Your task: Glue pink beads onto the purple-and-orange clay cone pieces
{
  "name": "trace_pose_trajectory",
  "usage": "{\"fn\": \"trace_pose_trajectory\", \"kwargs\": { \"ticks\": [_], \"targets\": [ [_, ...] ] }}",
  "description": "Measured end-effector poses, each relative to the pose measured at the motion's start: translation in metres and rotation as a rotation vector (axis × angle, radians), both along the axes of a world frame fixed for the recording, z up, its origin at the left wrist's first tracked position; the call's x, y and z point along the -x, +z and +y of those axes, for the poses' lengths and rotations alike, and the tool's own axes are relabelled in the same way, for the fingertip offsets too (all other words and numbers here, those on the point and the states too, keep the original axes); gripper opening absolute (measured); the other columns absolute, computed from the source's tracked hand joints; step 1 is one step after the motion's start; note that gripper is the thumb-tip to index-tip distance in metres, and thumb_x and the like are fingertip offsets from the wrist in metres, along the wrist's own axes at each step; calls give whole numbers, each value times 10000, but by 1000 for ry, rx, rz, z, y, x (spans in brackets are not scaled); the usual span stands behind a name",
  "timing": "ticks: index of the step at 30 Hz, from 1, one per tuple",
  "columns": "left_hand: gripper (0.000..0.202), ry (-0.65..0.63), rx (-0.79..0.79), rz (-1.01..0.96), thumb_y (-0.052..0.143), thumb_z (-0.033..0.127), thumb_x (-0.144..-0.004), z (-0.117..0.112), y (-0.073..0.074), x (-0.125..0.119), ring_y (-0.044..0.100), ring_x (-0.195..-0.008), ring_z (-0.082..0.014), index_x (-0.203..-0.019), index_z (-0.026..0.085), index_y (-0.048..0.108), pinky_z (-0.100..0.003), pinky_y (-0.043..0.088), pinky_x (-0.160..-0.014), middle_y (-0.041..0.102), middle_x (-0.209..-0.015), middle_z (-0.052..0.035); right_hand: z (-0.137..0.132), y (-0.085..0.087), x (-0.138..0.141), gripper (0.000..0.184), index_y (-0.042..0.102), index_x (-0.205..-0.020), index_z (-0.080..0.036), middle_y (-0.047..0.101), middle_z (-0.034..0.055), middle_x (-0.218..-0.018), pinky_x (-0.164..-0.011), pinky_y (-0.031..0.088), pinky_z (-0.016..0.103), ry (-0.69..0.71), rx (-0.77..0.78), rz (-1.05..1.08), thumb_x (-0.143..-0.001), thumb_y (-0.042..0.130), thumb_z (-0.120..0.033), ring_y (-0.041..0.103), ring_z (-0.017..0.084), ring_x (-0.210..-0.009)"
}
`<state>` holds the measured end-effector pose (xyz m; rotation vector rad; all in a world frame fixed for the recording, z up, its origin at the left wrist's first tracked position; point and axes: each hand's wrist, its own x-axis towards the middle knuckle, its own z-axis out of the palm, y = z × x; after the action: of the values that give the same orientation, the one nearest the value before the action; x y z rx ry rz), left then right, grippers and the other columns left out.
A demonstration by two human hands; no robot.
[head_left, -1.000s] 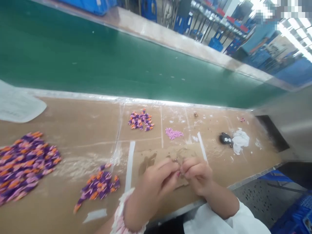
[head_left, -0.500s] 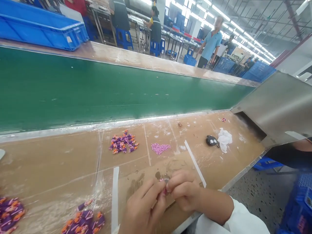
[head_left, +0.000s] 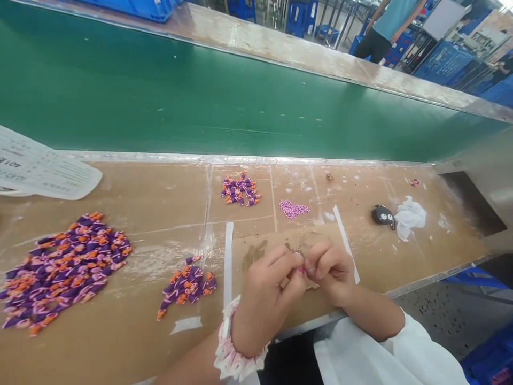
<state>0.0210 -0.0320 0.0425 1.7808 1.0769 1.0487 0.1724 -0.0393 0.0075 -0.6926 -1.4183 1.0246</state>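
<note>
My left hand (head_left: 269, 289) and my right hand (head_left: 332, 270) meet over the front of a brown cardboard-covered bench (head_left: 152, 214). Both are pinched together on a tiny part (head_left: 301, 255) between the fingertips; I cannot make out what it is. A frilly pink band sits on my left wrist (head_left: 229, 350). A small heap of purple and orange pieces (head_left: 186, 284) lies just left of my left hand. A big spread of the same pieces (head_left: 64, 264) lies at far left. A third small heap (head_left: 239, 189) and a patch of tiny pink beads (head_left: 294, 208) lie beyond my hands.
A green conveyor belt (head_left: 200, 101) runs behind the bench. A printed white sheet (head_left: 36, 168) lies at the left. A black round object (head_left: 382, 215) and crumpled white paper (head_left: 409, 216) rest at the right. White tape strips (head_left: 228, 256) mark the cardboard. A person in a teal shirt (head_left: 385, 21) stands beyond.
The view tilted down and left, so the large purple and orange spread and the white sheet came back into sight. My hands stay pinched together in the same spot.
</note>
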Motion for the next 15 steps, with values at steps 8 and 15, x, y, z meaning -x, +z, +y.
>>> {"fn": "trace_pose_trajectory", "kwargs": {
  "ticks": [8, 15],
  "targets": [
    [224, 4, 110, -43, 453, 84, -799, 5, -3, 0, 454, -554, -90, -652, 166, 600, -194, 354, -522, 480, -595, 24, 7, 9, 7, 236, 521, -689, -216, 540, -33, -757, -365, 266, 155, 208, 452, 409, -839, 699, -253, 364, 51, -477],
    [227, 14, 129, -44, 441, 109, -819, 8, -4, 0, 490, -577, -105, -660, 183, 585, -208, 388, -551, 516, -605, 24, 9, 9, 5, 265, 471, -703, -203, 544, -80, -753, -364, 191, 172, 434, 706, 611, -816, 710, -205, 273, 2, -374]
  ]
}}
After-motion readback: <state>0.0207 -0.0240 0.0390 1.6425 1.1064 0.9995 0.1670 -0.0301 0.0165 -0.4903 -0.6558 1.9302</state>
